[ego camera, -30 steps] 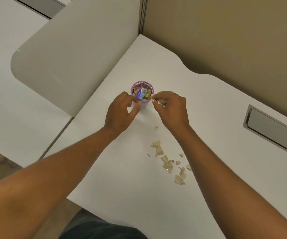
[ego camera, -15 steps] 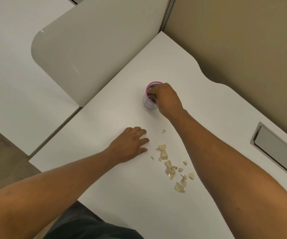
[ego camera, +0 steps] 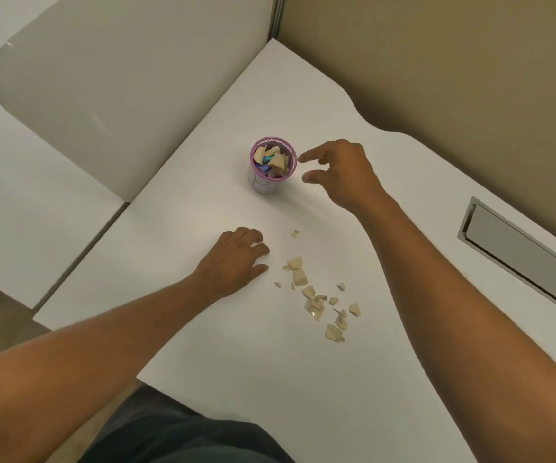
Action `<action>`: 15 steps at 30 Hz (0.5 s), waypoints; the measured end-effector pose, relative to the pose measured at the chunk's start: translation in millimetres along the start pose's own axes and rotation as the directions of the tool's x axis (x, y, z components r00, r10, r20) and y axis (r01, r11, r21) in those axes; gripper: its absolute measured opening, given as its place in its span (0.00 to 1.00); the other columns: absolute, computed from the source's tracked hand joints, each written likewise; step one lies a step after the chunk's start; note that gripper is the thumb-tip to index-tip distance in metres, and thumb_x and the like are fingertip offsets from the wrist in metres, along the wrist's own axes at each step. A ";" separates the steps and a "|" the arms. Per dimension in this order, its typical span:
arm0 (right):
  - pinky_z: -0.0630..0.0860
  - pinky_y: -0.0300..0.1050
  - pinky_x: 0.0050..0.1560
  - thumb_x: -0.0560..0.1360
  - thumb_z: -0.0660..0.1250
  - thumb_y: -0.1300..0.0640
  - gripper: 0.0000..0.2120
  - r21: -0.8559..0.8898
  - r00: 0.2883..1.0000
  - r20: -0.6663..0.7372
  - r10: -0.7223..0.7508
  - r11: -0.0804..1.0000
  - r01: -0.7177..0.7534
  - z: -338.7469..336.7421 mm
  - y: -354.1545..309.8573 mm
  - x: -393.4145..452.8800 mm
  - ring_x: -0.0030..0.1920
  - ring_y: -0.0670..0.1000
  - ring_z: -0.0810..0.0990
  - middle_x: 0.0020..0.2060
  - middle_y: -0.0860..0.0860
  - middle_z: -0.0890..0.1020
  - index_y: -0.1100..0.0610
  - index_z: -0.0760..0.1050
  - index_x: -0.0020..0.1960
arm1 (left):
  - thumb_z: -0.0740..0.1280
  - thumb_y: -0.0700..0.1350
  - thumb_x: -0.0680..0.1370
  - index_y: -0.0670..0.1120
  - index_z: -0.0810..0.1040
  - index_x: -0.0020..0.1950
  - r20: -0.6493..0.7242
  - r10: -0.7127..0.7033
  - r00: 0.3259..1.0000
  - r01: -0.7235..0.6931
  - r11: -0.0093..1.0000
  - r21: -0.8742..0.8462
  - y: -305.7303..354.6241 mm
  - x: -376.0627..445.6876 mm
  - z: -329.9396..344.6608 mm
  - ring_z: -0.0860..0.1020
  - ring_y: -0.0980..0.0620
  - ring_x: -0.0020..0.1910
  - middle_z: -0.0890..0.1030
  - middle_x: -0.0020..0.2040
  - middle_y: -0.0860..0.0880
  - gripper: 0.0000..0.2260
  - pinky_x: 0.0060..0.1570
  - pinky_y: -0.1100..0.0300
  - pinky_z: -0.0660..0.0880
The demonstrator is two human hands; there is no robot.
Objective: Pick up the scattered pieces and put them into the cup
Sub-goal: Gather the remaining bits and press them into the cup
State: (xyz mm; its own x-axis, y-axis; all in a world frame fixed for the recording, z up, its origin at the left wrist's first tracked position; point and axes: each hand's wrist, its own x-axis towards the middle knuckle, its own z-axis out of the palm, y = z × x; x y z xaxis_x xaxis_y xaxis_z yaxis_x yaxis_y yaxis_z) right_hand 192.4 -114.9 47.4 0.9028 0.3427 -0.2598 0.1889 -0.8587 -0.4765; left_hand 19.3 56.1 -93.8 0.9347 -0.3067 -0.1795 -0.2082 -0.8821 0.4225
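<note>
Withdrawn from over the cup, the right hand is held spread, the left hand loosely curled on the desk; many pieces remain.

No readable text anywhere.
The cup carries a faint blue pen mark on its near white wall, a boxy outline too blurred to read as any letter or number.

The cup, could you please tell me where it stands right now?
The cup stands upright mid-table, just left of the right hand and beyond the scattered pieces.
</note>
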 end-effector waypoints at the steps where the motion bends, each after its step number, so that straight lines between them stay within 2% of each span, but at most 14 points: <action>1: 0.73 0.40 0.52 0.72 0.79 0.56 0.17 0.016 0.999 -0.006 0.045 0.999 -0.044 0.3 16.5 -16.5 0.55 0.48 0.81 0.58 0.48 0.84 0.48 0.84 0.60 | 0.70 0.53 0.82 0.48 0.80 0.69 0.006 0.007 1.000 -0.007 1.000 -0.011 2.1 2.8 -1.4 0.75 0.42 0.69 0.76 0.70 0.46 0.17 0.64 0.46 0.75; 3: 0.78 0.45 0.54 0.71 0.79 0.55 0.19 0.042 0.986 0.020 0.163 0.986 -0.164 11.2 56.9 -56.2 0.54 0.48 0.80 0.58 0.47 0.83 0.48 0.83 0.61 | 0.70 0.54 0.82 0.48 0.76 0.73 0.020 0.043 0.999 -0.042 0.998 -0.037 7.5 10.4 -2.5 0.73 0.42 0.71 0.72 0.75 0.45 0.21 0.65 0.46 0.76; 5: 0.78 0.50 0.61 0.72 0.79 0.56 0.21 0.067 0.951 0.077 0.300 0.950 -0.305 30.9 99.9 -99.1 0.59 0.51 0.80 0.62 0.49 0.80 0.50 0.80 0.64 | 0.72 0.57 0.80 0.49 0.70 0.79 0.053 0.083 0.995 -0.081 0.996 -0.042 15.0 21.5 -0.9 0.69 0.41 0.75 0.64 0.81 0.44 0.30 0.68 0.44 0.75; 7: 0.75 0.49 0.66 0.75 0.76 0.58 0.23 0.039 0.903 0.113 0.415 0.906 -0.422 53.6 137.3 -138.5 0.66 0.55 0.77 0.66 0.52 0.76 0.52 0.77 0.69 | 0.72 0.63 0.78 0.50 0.60 0.84 0.125 0.089 0.988 -0.091 0.996 0.008 23.1 34.8 0.4 0.62 0.40 0.80 0.54 0.85 0.43 0.40 0.72 0.44 0.71; 9: 0.74 0.48 0.65 0.77 0.74 0.56 0.27 -0.001 0.844 0.126 0.522 0.851 -0.526 73.8 163.5 -172.7 0.68 0.57 0.75 0.68 0.54 0.72 0.51 0.72 0.73 | 0.67 0.66 0.79 0.51 0.54 0.86 0.163 0.086 0.983 -0.103 0.989 0.102 31.6 47.0 1.5 0.57 0.39 0.82 0.49 0.86 0.42 0.42 0.74 0.43 0.68; 12: 0.75 0.48 0.62 0.68 0.82 0.50 0.41 0.144 0.774 0.212 0.597 0.764 -0.629 100.5 175.1 -213.6 0.62 0.54 0.73 0.63 0.52 0.65 0.47 0.66 0.75 | 0.62 0.64 0.82 0.49 0.52 0.86 0.171 0.105 0.980 -0.139 0.969 0.203 43.2 56.0 4.0 0.59 0.40 0.81 0.55 0.85 0.43 0.37 0.71 0.44 0.68; 15: 0.75 0.40 0.53 0.59 0.87 0.52 0.51 0.293 0.783 0.261 0.564 0.727 -0.621 122.4 160.3 -231.7 0.58 0.49 0.71 0.60 0.48 0.61 0.43 0.63 0.74 | 0.64 0.59 0.82 0.46 0.56 0.85 0.188 0.119 0.975 -0.159 0.963 0.216 53.5 51.3 7.8 0.65 0.41 0.76 0.64 0.81 0.44 0.35 0.65 0.46 0.71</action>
State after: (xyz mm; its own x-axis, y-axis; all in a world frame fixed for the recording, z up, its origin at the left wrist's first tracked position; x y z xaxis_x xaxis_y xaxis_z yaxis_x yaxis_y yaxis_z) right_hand -33.8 -285.3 -71.6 0.7129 -0.1167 -0.6915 -0.5369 -0.7252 -0.4311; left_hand 53.8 -9.6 -87.3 0.8324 -0.4712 -0.2919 -0.4116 -0.8782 0.2437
